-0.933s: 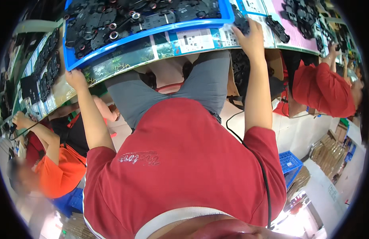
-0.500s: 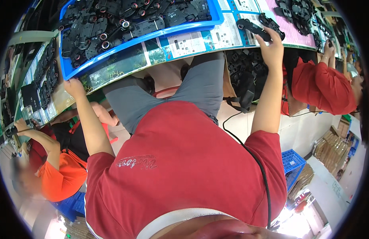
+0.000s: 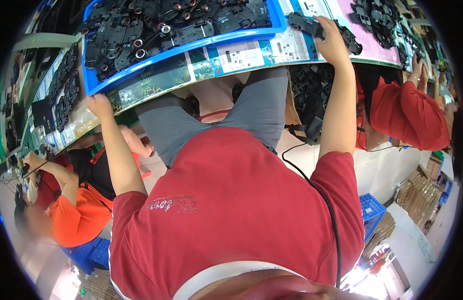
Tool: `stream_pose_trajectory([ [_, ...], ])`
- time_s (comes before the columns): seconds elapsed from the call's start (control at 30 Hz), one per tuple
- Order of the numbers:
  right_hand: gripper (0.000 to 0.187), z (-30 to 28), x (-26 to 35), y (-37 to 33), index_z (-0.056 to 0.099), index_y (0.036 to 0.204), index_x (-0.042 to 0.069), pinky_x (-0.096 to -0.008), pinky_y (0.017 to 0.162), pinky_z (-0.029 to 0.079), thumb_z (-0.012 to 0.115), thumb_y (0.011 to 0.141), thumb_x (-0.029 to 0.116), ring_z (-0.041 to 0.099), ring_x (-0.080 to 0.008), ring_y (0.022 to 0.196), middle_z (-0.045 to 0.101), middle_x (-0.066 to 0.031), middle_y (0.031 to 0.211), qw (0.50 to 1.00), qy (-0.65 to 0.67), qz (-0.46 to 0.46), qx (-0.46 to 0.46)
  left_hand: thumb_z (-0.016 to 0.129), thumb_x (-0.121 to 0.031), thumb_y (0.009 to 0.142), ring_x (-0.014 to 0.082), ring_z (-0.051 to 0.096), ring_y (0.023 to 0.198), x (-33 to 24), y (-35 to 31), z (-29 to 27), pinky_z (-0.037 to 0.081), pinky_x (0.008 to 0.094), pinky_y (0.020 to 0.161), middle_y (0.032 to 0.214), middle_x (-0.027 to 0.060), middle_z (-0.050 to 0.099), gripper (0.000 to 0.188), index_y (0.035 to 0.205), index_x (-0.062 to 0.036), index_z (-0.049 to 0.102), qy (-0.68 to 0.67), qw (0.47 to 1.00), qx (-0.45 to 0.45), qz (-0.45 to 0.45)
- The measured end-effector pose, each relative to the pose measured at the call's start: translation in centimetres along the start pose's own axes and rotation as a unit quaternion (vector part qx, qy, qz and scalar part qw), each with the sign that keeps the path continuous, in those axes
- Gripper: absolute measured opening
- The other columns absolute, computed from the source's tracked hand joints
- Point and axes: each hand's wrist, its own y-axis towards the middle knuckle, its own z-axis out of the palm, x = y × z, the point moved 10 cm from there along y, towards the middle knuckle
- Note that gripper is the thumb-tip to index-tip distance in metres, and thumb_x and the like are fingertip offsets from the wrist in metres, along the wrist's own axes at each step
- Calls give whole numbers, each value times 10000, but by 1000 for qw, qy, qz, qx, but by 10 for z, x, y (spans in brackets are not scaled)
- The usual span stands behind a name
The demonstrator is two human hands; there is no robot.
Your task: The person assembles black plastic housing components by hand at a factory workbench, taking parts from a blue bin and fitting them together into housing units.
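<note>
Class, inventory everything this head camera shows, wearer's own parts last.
Workbench: one, partly green, top
Tray: one, blue, on workbench
Tray parts: many, black, inside it
Held part: one, black, in right hand
Nearby part: one, black, beside right hand
Pink sheet: one, pink, workbench's right
Piled parts: many, black, on pink sheet
Printed sheets: several, white and blue, workbench
Crate: one, blue, floor right
Cardboard: many pieces, brown, far right
Cable: one, black, wearer's right
Co-workers: two or more, orange and red shirts, both sides
Shirt: one, red, centre
Trousers: one pair, grey, upper centre
Left hand: one, bare, tray's near-left corner
Right hand: one, bare, right of tray
</note>
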Motion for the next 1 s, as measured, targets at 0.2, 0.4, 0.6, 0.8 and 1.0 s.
stream_pose_trajectory([
  [0.2, 576, 18, 7, -1, 565, 1327, 77, -428, 1063, 418, 704, 770, 20, 515, -404, 1231, 546, -195, 1352, 990, -128, 55, -37, 488, -124, 943, 145, 543, 631, 2, -1, 2, 438, 306, 593, 741, 48, 627, 216, 933, 9, 658, -22, 1000, 3, -2],
  [0.4, 530, 13, 5, -5, 596, 1283, 67, -435, 1031, 431, 718, 769, 29, 530, -413, 1197, 591, -186, 1282, 991, -132, 25, 12, 497, -134, 964, 125, 527, 626, 4, 0, 0, 426, 289, 580, 741, 38, 616, 213, 928, -3, 661, -32, 999, -11, 7],
  [0.6, 518, -2, -3, -25, 613, 1260, 46, -437, 982, 470, 756, 763, 68, 572, -409, 1149, 602, -203, 1253, 992, -105, 71, 0, 511, -211, 938, 211, 599, 686, 5, 1, 1, 473, 361, 664, 764, 105, 671, 272, 955, 1, 682, -27, 1000, -1, -8],
  [0.8, 499, -35, -12, -36, 655, 1224, 59, -393, 988, 472, 791, 744, 85, 591, -353, 1151, 612, -168, 1247, 997, -32, 75, -18, 504, -183, 948, 176, 573, 660, -1, -2, 1, 453, 329, 625, 740, 74, 642, 249, 928, 0, 672, -27, 1000, 3, 4],
  [1.0, 513, -112, -61, -29, 684, 1183, 89, -394, 991, 468, 818, 688, 67, 596, -340, 1132, 632, -152, 1217, 990, -108, 63, -66, 501, -160, 962, 150, 553, 643, 6, 2, -3, 440, 305, 599, 740, 54, 630, 238, 919, 6, 666, 22, 1000, -5, 19],
])
